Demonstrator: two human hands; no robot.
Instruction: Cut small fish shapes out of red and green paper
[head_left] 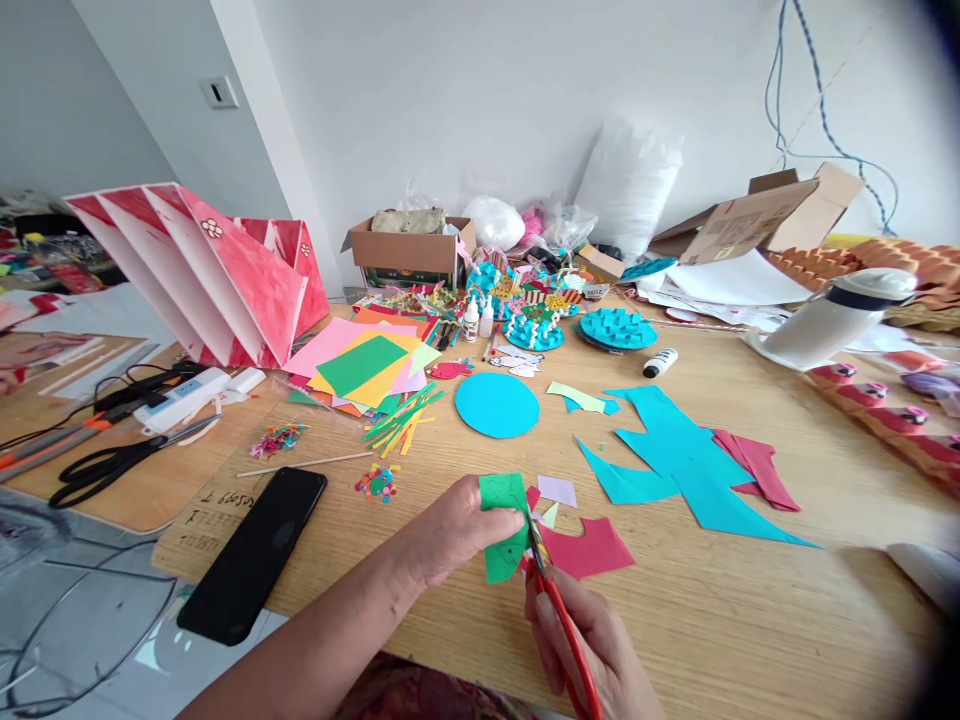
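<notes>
My left hand (461,530) grips a small green paper piece (501,570) by its left side, thumb on top. Drawn pencil lines show on the paper. In my right hand (592,635) is a pair of red-handled scissors (568,632), its blades at the right edge of the green paper. Whether the blades are parted I cannot tell. Just beyond lie a red paper scrap (592,550) and a pale lilac scrap (556,490). A blue paper circle (496,405) rests farther back on the table.
A black phone (255,555) and black scissors (112,462) lie at left. Stacked coloured sheets (364,365) and paper strips (405,420) are behind. Blue offcuts (667,450) spread at right, near a glue bottle (661,362). A white flask (840,318) stands at far right.
</notes>
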